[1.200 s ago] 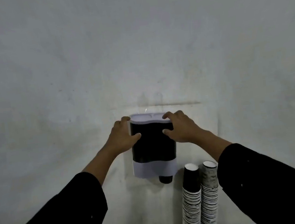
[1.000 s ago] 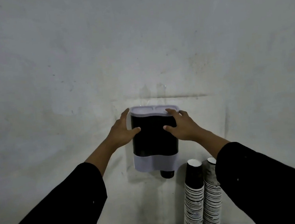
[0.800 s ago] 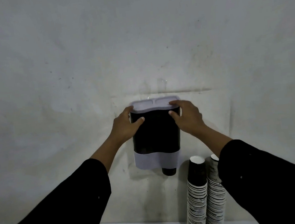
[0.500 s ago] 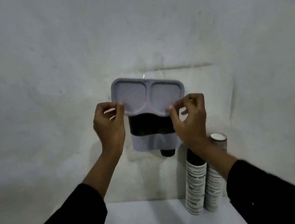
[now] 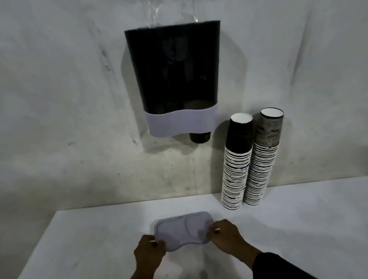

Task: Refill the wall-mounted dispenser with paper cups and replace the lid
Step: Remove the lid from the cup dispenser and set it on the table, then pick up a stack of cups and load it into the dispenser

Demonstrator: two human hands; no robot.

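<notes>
The lid [image 5: 184, 231] is sitting low over the white table [image 5: 303, 229], pale lilac with 2 shallow round recesses side by side, and both hands are gripping it by its short ends. The left hand [image 5: 148, 253] is pinching the left end between thumb and fingers, and the right hand [image 5: 227, 237] is pinching the right end the same way (whether the lid is resting on the tabletop or hovering just above it cannot be told). Dark sleeves are covering both forearms at the bottom edge.

Up on the wall [image 5: 47, 97], directly above the lid, the dispenser [image 5: 176, 71] is hanging with its top uncovered: a dark tinted body over a pale lilac band. The bottom of 1 dark cup [image 5: 200, 137] is poking out beneath the band on its right side.

To the right of the dispenser, 2 tall stacks of paper cups [image 5: 251, 161] are standing on the table at its back edge, touching each other and leaning back toward the wall. A crinkled clear plastic strip [image 5: 169, 1] is hanging on the wall above the dispenser.
</notes>
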